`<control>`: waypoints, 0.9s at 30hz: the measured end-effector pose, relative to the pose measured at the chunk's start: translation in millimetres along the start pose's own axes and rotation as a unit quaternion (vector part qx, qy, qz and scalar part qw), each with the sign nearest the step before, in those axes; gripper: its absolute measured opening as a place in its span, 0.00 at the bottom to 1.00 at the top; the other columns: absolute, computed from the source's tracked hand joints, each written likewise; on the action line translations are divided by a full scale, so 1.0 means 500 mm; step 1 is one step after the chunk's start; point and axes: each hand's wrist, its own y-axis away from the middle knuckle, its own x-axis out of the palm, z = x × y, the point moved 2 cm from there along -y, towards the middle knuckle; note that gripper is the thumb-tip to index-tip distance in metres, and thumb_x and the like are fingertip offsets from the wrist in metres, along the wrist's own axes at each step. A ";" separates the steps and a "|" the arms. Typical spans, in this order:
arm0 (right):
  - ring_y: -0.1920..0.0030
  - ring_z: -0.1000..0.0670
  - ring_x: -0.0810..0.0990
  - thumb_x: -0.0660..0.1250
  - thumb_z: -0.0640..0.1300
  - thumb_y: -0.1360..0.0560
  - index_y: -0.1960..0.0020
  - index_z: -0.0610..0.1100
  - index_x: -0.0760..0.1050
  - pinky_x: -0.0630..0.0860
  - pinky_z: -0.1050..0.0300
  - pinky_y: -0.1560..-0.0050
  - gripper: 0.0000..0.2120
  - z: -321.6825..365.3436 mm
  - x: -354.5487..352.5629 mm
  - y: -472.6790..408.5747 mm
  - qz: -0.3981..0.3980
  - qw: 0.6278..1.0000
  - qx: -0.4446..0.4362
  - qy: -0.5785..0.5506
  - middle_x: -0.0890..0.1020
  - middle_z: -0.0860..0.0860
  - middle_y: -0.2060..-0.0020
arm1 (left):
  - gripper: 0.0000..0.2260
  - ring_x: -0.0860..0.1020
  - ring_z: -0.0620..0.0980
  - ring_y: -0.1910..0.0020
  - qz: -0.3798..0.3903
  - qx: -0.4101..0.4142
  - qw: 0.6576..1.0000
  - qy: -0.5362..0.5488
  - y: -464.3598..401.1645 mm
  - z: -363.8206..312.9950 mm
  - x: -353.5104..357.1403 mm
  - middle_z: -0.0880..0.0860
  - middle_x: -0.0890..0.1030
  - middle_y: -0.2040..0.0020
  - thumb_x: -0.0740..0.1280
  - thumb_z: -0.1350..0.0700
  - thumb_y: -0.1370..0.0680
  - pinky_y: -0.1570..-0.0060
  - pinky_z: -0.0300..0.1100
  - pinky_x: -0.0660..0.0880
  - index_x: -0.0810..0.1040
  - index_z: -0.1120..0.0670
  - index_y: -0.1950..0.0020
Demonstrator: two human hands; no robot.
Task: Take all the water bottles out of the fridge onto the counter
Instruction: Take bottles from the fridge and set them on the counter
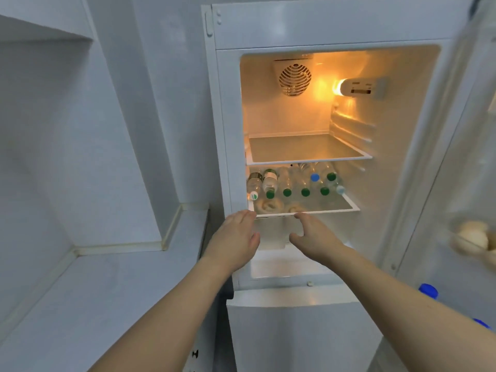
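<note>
Mostly green-capped clear water bottles (287,181)

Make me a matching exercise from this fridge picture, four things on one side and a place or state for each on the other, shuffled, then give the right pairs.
Things:
1. water bottles
2. upper shelf
3. left hand
4. fridge lamp

Places or states:
A. lit, on the right inner wall
B. bare, nothing on it
C. lying on the lower shelf, caps towards the front
D. open, by the shelf's front left corner

Pairs: 1-C, 2-B, 3-D, 4-A
</note>
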 end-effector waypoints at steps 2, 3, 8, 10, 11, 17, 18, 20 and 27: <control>0.35 0.45 0.71 0.64 0.45 0.24 0.29 0.44 0.65 0.69 0.53 0.38 0.25 -0.031 -0.016 -0.043 -0.016 1.000 0.012 -0.015 0.71 0.46 0.32 | 0.20 0.68 0.52 0.31 0.009 0.016 1.000 0.013 -0.053 -0.016 0.027 0.53 0.70 0.29 0.58 0.52 0.18 0.34 0.46 0.68 0.65 0.55 0.27; 0.34 0.45 0.71 0.64 0.45 0.24 0.29 0.44 0.65 0.68 0.54 0.37 0.25 -0.047 -0.022 -0.064 -0.021 0.999 0.020 -0.023 0.71 0.46 0.32 | 0.19 0.70 0.52 0.34 0.012 0.019 1.000 0.022 -0.079 -0.023 0.039 0.54 0.72 0.31 0.59 0.52 0.18 0.36 0.47 0.70 0.67 0.54 0.28; 0.29 0.44 0.66 0.63 0.45 0.23 0.26 0.40 0.61 0.64 0.50 0.31 0.28 -0.146 -0.065 -0.197 -0.046 0.996 0.075 -0.034 0.67 0.43 0.28 | 0.15 0.74 0.53 0.40 0.024 0.000 0.997 0.073 -0.238 -0.053 0.105 0.53 0.76 0.37 0.60 0.51 0.19 0.42 0.47 0.73 0.74 0.54 0.35; 0.32 0.43 0.69 0.63 0.44 0.24 0.27 0.40 0.64 0.69 0.49 0.34 0.26 -0.187 -0.089 -0.254 -0.072 0.990 0.107 -0.056 0.70 0.43 0.31 | 0.15 0.75 0.55 0.40 0.037 -0.024 0.994 0.099 -0.310 -0.067 0.132 0.54 0.77 0.38 0.60 0.51 0.19 0.41 0.48 0.73 0.74 0.56 0.35; 0.34 0.42 0.72 0.63 0.43 0.25 0.29 0.41 0.67 0.71 0.48 0.36 0.25 -0.207 -0.100 -0.281 -0.087 0.986 0.122 -0.067 0.73 0.43 0.33 | 0.17 0.75 0.55 0.38 0.048 -0.038 0.992 0.113 -0.345 -0.075 0.146 0.54 0.76 0.37 0.60 0.51 0.19 0.40 0.47 0.73 0.74 0.56 0.33; 0.48 0.40 0.78 0.62 0.41 0.27 0.43 0.44 0.74 0.76 0.47 0.47 0.13 -0.325 -0.126 -0.439 -0.147 0.970 0.148 -0.122 0.79 0.43 0.46 | 0.15 0.77 0.54 0.46 0.083 -0.110 0.973 0.183 -0.530 -0.120 0.250 0.54 0.79 0.42 0.59 0.50 0.19 0.47 0.47 0.74 0.76 0.56 0.38; 0.47 0.40 0.78 0.62 0.40 0.26 0.42 0.44 0.74 0.76 0.47 0.46 0.14 -0.339 -0.127 -0.463 -0.152 0.968 0.149 -0.131 0.79 0.43 0.46 | 0.14 0.77 0.54 0.47 0.087 -0.119 0.970 0.195 -0.555 -0.127 0.267 0.55 0.80 0.44 0.59 0.50 0.19 0.46 0.48 0.75 0.76 0.56 0.40; 0.46 0.41 0.78 0.61 0.40 0.25 0.41 0.43 0.74 0.75 0.49 0.45 0.13 -0.364 -0.131 -0.507 -0.160 0.964 0.155 -0.145 0.79 0.44 0.46 | 0.14 0.77 0.54 0.46 0.096 -0.144 0.962 0.210 -0.603 -0.135 0.302 0.53 0.79 0.44 0.59 0.49 0.19 0.46 0.48 0.74 0.76 0.55 0.40; 0.54 0.46 0.74 0.64 0.40 0.24 0.51 0.44 0.68 0.68 0.55 0.57 0.05 -0.424 -0.114 -0.639 -0.141 0.967 0.150 -0.152 0.73 0.47 0.58 | 0.17 0.67 0.60 0.35 0.107 -0.260 0.948 0.148 -0.743 -0.139 0.385 0.52 0.75 0.44 0.54 0.41 0.20 0.35 0.53 0.66 0.78 0.49 0.50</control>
